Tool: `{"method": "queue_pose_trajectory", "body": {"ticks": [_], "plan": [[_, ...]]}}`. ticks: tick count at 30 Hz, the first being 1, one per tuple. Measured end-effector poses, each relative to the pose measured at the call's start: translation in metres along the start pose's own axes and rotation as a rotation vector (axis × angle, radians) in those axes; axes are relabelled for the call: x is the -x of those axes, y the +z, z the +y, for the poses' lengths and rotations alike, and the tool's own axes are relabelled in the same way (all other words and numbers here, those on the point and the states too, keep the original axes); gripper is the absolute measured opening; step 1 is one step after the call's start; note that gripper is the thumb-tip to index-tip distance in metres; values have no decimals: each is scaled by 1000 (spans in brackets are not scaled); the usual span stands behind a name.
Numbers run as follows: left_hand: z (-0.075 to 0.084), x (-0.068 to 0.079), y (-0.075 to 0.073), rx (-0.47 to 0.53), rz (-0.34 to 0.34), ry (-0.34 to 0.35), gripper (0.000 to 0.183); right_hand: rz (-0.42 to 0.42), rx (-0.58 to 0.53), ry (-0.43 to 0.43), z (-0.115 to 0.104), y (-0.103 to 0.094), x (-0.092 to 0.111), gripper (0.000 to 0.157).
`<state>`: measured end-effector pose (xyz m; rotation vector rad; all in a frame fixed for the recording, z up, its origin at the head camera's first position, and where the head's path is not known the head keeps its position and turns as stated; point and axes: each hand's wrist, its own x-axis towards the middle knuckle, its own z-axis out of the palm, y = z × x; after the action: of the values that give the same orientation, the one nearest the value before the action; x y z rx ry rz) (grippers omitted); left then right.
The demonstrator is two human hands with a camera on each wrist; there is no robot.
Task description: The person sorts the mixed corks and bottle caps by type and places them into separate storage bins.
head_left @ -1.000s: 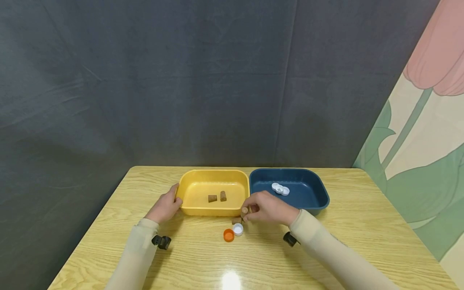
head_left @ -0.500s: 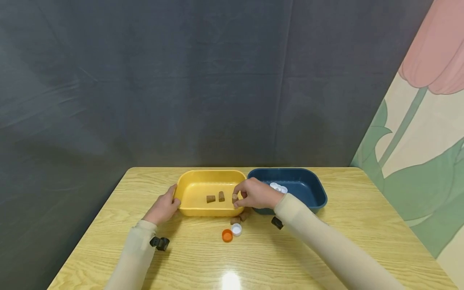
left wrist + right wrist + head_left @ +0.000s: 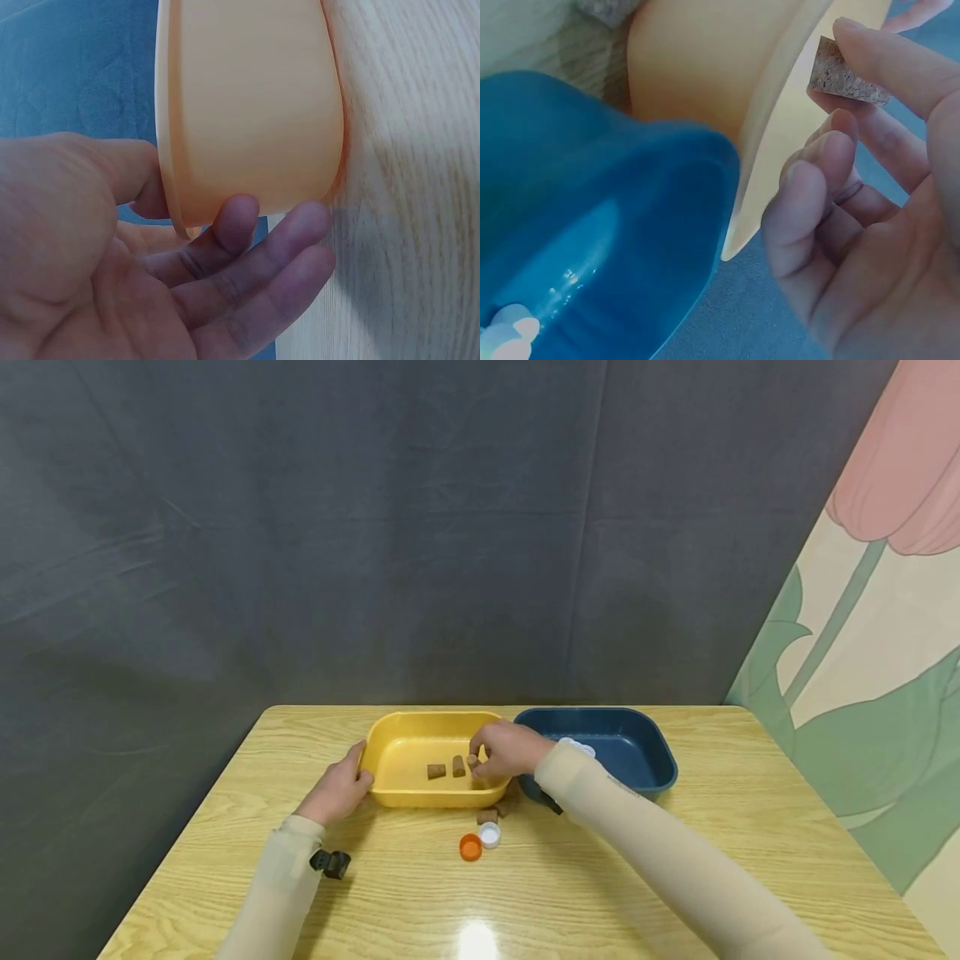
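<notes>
Over the right part of the yellow tub, my right hand pinches a cork between thumb and forefinger; the other fingers curl loosely below. Two more corks lie on the tub's floor, one on its side and one beside it. My left hand grips the tub's left end, with the thumb over the rim and fingertips against the outer wall. In front of the tub, a further cork lies on the table, with another partly shadowed beside it.
A dark blue tub stands close against the yellow one on the right, with several white caps inside, partly hidden by my right sleeve. A white cap and an orange cap lie on the table in front.
My right hand has lifted a cork from the table in front of the tubs and carried it up and left over the yellow tub. The left hand keeps its grip there.
</notes>
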<state>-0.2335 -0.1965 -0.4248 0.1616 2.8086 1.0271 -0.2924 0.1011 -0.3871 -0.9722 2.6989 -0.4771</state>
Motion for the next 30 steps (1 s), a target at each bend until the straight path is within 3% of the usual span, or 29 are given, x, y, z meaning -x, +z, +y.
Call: {"method": "queue_pose_trajectory", "body": {"ticks": [12, 30], "plan": [[0, 0, 0, 4, -5, 6, 66, -25, 151, 72, -1, 7, -23, 7], [-2, -4, 1, -5, 6, -9, 66, -67, 153, 127, -5, 6, -21, 13]]}}
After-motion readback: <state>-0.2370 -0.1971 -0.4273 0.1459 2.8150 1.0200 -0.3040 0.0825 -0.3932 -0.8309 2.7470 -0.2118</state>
